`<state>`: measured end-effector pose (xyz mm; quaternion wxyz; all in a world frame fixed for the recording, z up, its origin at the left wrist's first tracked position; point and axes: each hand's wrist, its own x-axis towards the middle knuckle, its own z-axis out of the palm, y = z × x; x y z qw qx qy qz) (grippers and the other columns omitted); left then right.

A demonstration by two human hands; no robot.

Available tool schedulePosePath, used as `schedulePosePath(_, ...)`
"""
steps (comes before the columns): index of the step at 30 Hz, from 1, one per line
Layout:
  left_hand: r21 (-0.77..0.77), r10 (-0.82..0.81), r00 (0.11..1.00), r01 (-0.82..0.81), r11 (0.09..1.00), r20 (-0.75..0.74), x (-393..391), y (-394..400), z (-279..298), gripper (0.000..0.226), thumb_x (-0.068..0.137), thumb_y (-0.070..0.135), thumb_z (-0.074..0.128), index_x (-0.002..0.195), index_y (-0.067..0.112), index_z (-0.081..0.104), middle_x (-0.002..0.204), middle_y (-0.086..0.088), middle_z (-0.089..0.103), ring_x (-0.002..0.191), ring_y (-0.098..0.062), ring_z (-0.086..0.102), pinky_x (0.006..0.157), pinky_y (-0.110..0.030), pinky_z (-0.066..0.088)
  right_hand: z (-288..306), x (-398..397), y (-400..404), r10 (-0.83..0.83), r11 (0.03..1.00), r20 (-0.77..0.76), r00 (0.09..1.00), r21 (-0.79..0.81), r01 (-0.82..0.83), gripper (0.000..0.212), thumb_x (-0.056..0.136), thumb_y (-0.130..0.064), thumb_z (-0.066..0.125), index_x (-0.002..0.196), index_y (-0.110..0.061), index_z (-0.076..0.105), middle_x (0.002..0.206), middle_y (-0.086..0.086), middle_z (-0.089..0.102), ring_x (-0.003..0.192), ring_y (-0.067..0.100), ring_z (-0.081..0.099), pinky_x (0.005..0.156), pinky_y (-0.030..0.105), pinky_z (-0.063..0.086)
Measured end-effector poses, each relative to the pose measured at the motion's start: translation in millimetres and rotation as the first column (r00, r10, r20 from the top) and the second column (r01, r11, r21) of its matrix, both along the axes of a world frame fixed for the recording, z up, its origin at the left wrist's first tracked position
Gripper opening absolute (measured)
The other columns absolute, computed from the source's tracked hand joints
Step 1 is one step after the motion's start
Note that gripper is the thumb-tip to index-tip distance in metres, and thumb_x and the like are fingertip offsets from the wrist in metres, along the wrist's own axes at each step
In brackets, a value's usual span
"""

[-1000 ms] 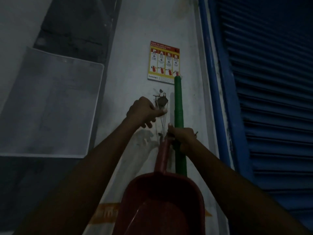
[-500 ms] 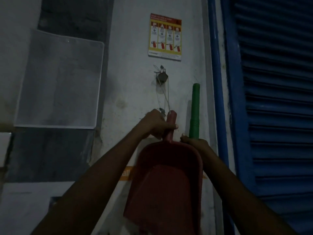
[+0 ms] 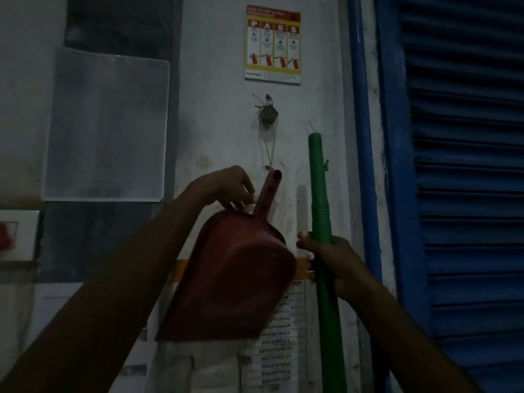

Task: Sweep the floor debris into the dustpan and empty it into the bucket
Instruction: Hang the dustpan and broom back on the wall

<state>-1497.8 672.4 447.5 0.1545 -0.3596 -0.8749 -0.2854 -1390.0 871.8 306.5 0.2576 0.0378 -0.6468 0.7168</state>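
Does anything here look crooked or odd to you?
The red dustpan hangs tilted against the wall, its handle leaning right while the left hand touches it near the handle's base. The right hand grips a green broom handle, which stands almost upright. Nothing looks spilled or broken, though the dim light hides detail.

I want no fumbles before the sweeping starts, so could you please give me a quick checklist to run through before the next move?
1. Broom held firmly: ok. The right hand is wrapped round the green broom handle.
2. Dustpan held firmly: not ok. The left hand only pinches the base of the handle of the red dustpan, which hangs tilted.
3. Dustpan free of the wall hook: cannot tell; a thin string runs down towards the handle top.
4. Dustpan empty: cannot tell; the lighting is too dim.
5. Floor debris and bucket located: cannot tell; neither is in view.
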Motion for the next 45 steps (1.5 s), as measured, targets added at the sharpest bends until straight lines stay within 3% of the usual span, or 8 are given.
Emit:
schedulePosePath(5, -0.038, 0.004, 1.000, -0.005, 0.999, -0.029, 10, -7, -3, 0.051, 0.086, 0.050, 0.072, 0.114, 0.007, 0.070, 0.095, -0.013, 0.074, 0.082, -0.022, 0.075, 0.068, -0.034, 0.061, -9, -11, -20, -0.018, 1.000, -0.059, 0.998, 0.011, 0.018, 0.027, 0.089, -0.025, 0.074, 0.104, -0.004, 0.067, 0.078, 0.014, 0.064, 0.056, 0.019, 0.056, 0.048, 0.026, 0.047)
schedulePosePath(8, -0.115, 0.127, 0.924, -0.179, 0.977, -0.359, 10, -7, -5, 0.066, 0.085, 0.063, 0.064, 0.117, 0.006, 0.071, 0.105, -0.013, 0.073, 0.089, -0.019, 0.069, 0.073, -0.030, 0.053, -10, -17, -26, -0.077, 0.997, -0.121, 0.990, -0.005, 0.077, 0.025, 0.089, -0.027, 0.074, 0.100, -0.005, 0.067, 0.071, 0.010, 0.063, 0.053, 0.018, 0.055, 0.050, 0.030, 0.048)
schedulePosePath(11, 0.111, 0.138, 0.834, -0.093, 0.989, -0.535, 17, -4, -4, 0.077, 0.091, 0.069, 0.051, 0.096, -0.004, 0.074, 0.092, -0.021, 0.073, 0.079, -0.030, 0.071, 0.071, -0.043, 0.057, -11, -17, -31, -0.094, 0.995, -0.160, 0.983, 0.010, 0.097, 0.022, 0.088, -0.028, 0.075, 0.096, -0.010, 0.066, 0.075, 0.011, 0.066, 0.053, 0.018, 0.057, 0.049, 0.029, 0.049)
schedulePosePath(19, 0.561, -0.206, 0.959, 0.281, 0.778, -0.195, 59, 21, 29, 0.055, 0.091, 0.057, 0.061, 0.102, 0.004, 0.071, 0.098, -0.008, 0.075, 0.085, -0.019, 0.073, 0.059, -0.027, 0.058, -5, -28, -47, -0.115, 0.985, -0.251, 0.961, 0.096, 0.143, 0.023, 0.086, -0.032, 0.076, 0.093, -0.011, 0.069, 0.072, 0.014, 0.070, 0.056, 0.021, 0.064, 0.051, 0.032, 0.053)
schedulePosePath(29, 0.465, -0.233, 0.972, 0.222, 0.857, -0.034, 69, 25, 42, 0.037, 0.083, 0.029, 0.081, 0.100, 0.003, 0.063, 0.092, -0.013, 0.073, 0.071, -0.017, 0.074, 0.056, -0.027, 0.058, 7, -20, -55, -0.102, 0.956, -0.220, 0.970, 0.248, 0.157, 0.030, 0.086, -0.041, 0.075, 0.094, -0.013, 0.067, 0.076, 0.013, 0.071, 0.060, 0.023, 0.066, 0.060, 0.042, 0.058)
schedulePosePath(32, 0.498, -0.253, 0.966, 0.249, 0.831, -0.062, 67, 22, 42, 0.038, 0.084, 0.022, 0.080, 0.107, -0.001, 0.061, 0.099, -0.017, 0.072, 0.076, -0.020, 0.074, 0.059, -0.027, 0.059, 27, -3, -52, 0.019, 0.926, -0.112, 0.994, 0.378, 0.025, 0.041, 0.090, -0.051, 0.065, 0.108, -0.015, 0.065, 0.098, 0.009, 0.071, 0.084, 0.023, 0.070, 0.069, 0.035, 0.060)
schedulePosePath(37, 0.363, -0.272, 0.961, 0.273, 0.891, -0.056, 57, 15, 35, 0.042, 0.086, 0.026, 0.077, 0.110, -0.007, 0.065, 0.098, -0.019, 0.074, 0.081, -0.024, 0.075, 0.067, -0.029, 0.061, 114, 4, -35, 0.099, 0.986, -0.301, 0.949, 0.161, -0.051, 0.058, 0.097, -0.063, 0.038, 0.126, -0.017, 0.059, 0.123, 0.003, 0.063, 0.108, 0.027, 0.063, 0.088, 0.041, 0.055)
schedulePosePath(45, 0.381, -0.328, 0.943, 0.326, 0.865, -0.062, 47, 7, 29, 0.037, 0.089, 0.024, 0.075, 0.108, -0.007, 0.068, 0.098, -0.019, 0.075, 0.085, -0.024, 0.075, 0.067, -0.028, 0.060, 207, -7, -50, -0.215, 0.946, -0.301, 0.929, 0.173, 0.276, 0.018, 0.091, -0.014, 0.070, 0.101, 0.000, 0.064, 0.093, 0.011, 0.069, 0.073, 0.017, 0.067, 0.050, 0.023, 0.053)
